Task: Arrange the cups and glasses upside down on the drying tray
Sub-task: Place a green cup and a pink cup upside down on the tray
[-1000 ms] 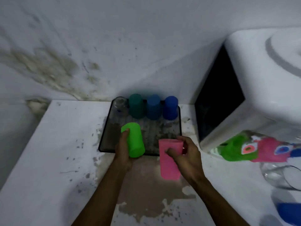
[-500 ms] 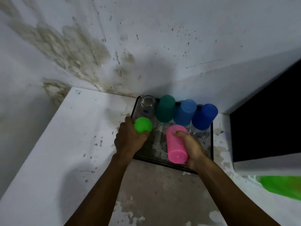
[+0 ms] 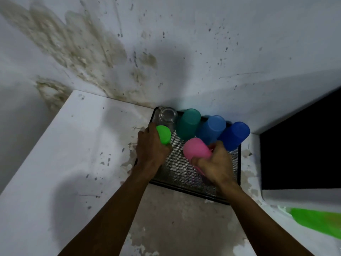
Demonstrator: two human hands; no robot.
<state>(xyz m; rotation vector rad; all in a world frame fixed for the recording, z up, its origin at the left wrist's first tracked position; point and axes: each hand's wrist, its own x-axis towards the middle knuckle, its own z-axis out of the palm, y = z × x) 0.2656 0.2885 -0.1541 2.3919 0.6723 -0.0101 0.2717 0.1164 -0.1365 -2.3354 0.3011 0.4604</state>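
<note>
Each hand (image 3: 150, 148) (image 3: 216, 166) gripped an inverted cup, green (image 3: 163, 134) and pink (image 3: 196, 149), apparently best lowered squarely onto the mesh tray (image 3: 184, 183) at frame centre.

tray (image 3: 191, 189) on counter (image 3: 60, 163) against wall | four cups along tray's back | two cups in front, in hands

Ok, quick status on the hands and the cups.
Left hand shut on green cup. Right hand shut on pink cup. Both over drying tray. Nothing in the way.
</note>
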